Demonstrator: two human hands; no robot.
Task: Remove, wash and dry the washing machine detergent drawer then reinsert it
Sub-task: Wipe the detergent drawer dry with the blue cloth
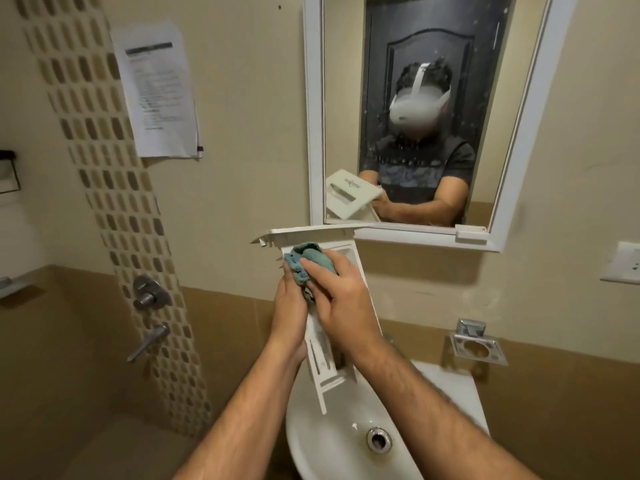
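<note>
The white detergent drawer (327, 358) stands upright above the white sink (332, 434), front panel at the top near the mirror's lower edge. My left hand (290, 306) grips the drawer's left side from behind. My right hand (341, 299) presses a teal cloth (304, 259) against the drawer's upper compartments. The cloth is bunched between both hands. The drawer's middle is hidden by my hands; its rear end hangs over the basin.
A white-framed mirror (408, 109) hangs above the sink. Chrome wall taps (149, 294) sit at the left on a mosaic tile strip. A metal soap holder (478, 344) is mounted to the right, a wall switch (623, 263) further right. A paper sheet (159, 88) hangs on the wall.
</note>
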